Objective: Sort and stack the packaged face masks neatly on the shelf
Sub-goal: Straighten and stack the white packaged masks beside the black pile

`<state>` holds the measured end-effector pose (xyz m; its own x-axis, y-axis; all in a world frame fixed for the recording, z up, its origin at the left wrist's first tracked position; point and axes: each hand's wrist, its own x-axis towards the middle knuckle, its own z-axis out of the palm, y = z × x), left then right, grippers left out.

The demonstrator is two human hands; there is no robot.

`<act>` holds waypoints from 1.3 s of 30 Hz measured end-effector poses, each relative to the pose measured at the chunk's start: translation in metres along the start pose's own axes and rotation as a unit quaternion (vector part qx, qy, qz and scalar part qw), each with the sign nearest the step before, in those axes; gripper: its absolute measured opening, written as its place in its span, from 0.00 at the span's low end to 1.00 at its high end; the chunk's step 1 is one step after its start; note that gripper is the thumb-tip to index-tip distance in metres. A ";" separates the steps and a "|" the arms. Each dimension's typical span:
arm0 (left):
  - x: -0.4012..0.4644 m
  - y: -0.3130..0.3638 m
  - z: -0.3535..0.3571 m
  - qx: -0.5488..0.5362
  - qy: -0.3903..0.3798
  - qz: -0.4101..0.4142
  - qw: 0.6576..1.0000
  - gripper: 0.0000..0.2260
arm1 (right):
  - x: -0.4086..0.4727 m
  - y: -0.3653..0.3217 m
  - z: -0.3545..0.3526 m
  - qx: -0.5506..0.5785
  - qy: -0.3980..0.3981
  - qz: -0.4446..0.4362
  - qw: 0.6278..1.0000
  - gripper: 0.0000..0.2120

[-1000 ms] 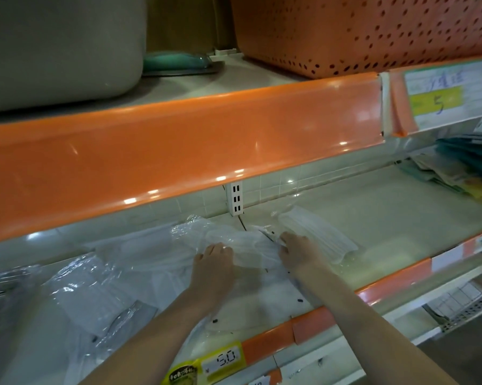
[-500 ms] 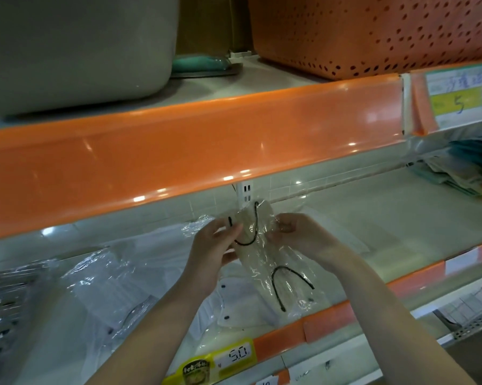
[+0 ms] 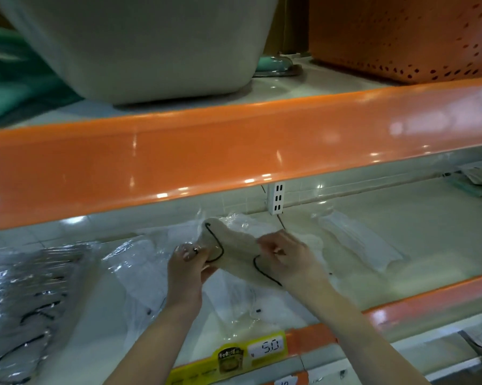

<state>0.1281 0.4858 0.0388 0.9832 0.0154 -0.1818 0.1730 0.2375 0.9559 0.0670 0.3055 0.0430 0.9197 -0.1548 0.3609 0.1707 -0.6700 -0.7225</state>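
Between both hands I hold a beige face mask with black ear loops in a clear wrapper (image 3: 235,250), lying roughly level above the shelf (image 3: 417,245). My left hand (image 3: 188,263) pinches its left end; my right hand (image 3: 285,257) grips its right end. Under my hands several white packaged masks (image 3: 234,295) lie loosely spread. Another white packaged mask (image 3: 359,240) lies flat to the right. At the far left sits a pile of grey packaged masks with black loops (image 3: 25,301).
The orange front lip of the upper shelf (image 3: 234,151) overhangs the work area closely. A white tub (image 3: 150,43) and an orange perforated basket (image 3: 401,34) stand above. A yellow price tag reading 5.0 (image 3: 251,354) marks the front rail. More packets (image 3: 481,184) lie at the far right.
My hands picked a beige mask packet off the shelf, held it upright, then turned it to lie nearly level and lower. The camera view shifted right and down.
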 end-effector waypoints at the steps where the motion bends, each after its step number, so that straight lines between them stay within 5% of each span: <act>1: -0.001 0.002 -0.006 -0.021 0.018 -0.002 1.000 0.05 | -0.006 -0.003 0.010 -0.032 -0.045 -0.032 0.998 0.10; 3: -0.001 0.005 -0.021 -0.062 0.046 -0.013 0.997 0.05 | -0.016 -0.003 0.033 -0.127 -0.090 -0.087 0.984 0.19; 6: 0.001 0.010 -0.047 -0.072 0.041 -0.022 0.996 0.08 | -0.019 -0.010 0.060 -0.166 -0.052 -0.115 0.978 0.15; 9: 0.004 0.020 -0.075 0.122 0.052 0.057 0.990 0.18 | -0.011 -0.027 0.082 -0.153 0.006 -0.119 0.981 0.15; 11: 0.007 0.027 -0.099 0.334 0.082 0.205 0.916 0.21 | -0.006 -0.044 0.096 -0.158 0.025 -0.128 0.979 0.15; 14: 0.015 0.036 -0.143 0.501 0.040 0.444 0.742 0.20 | 0.001 -0.072 0.119 -0.164 0.029 -0.147 0.975 0.15; 16: 0.019 0.043 -0.174 0.580 -0.006 0.502 0.641 0.26 | 0.007 -0.089 0.135 -0.158 0.024 -0.163 0.973 0.15; 18: 0.018 0.054 -0.199 0.621 -0.034 0.514 0.591 0.28 | 0.012 -0.103 0.154 -0.143 0.023 -0.183 0.972 0.15; 22: 0.023 0.067 -0.250 0.626 0.001 0.518 0.583 0.11 | 0.014 -0.135 0.193 -0.097 0.014 -0.230 0.968 0.13; 34: 0.011 0.066 -0.390 0.624 0.031 0.523 0.579 0.17 | -0.020 -0.195 0.292 -0.129 -0.036 -0.309 0.942 0.17; 39: 0.002 0.052 -0.419 0.615 -0.005 0.503 0.607 0.10 | -0.044 -0.198 0.321 -0.145 -0.078 -0.311 0.936 0.18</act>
<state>0.1144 0.9056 -0.0083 0.6260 -0.4571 0.6319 -0.6096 -0.7921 0.0310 0.1068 0.6780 -0.0193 0.7188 0.4227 0.5520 0.6076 -0.7677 -0.2034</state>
